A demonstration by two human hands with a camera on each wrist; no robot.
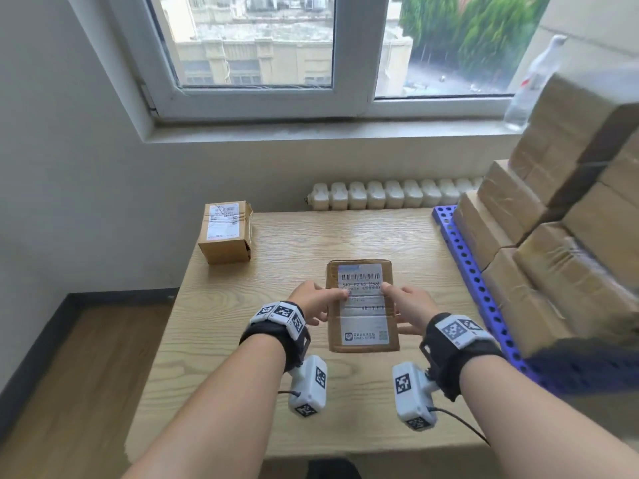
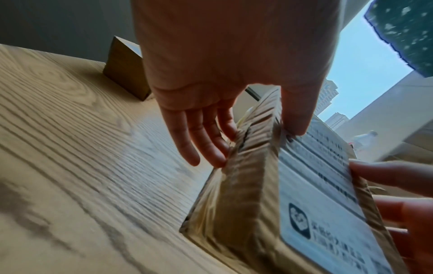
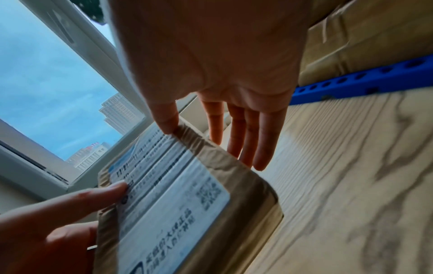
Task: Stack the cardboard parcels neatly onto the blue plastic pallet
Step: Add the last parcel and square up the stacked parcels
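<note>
**Parcel held between both hands above the table**

We hold a flat brown cardboard parcel with a white shipping label (image 1: 361,305) between our two hands, at the near middle of the light wood-grain table (image 1: 276,392). Our left hand (image 1: 313,302) pinches its left edge: the thumb lies on the label while the fingers reach under the side, as the left wrist view shows. Our right hand (image 1: 411,307) grips the right edge the same way, thumb on top and fingers stretched beneath. In the wrist views the parcel's near end appears lifted off the table; whether the far end touches it we cannot tell.

At the right edge of the table lies the blue plastic pallet with round holes (image 1: 473,271), carrying a stepped stack of taped brown cardboard parcels (image 1: 539,257). A second small cardboard parcel with a label (image 1: 226,231) stands at the far left corner of the table, well apart from our hands.
</note>
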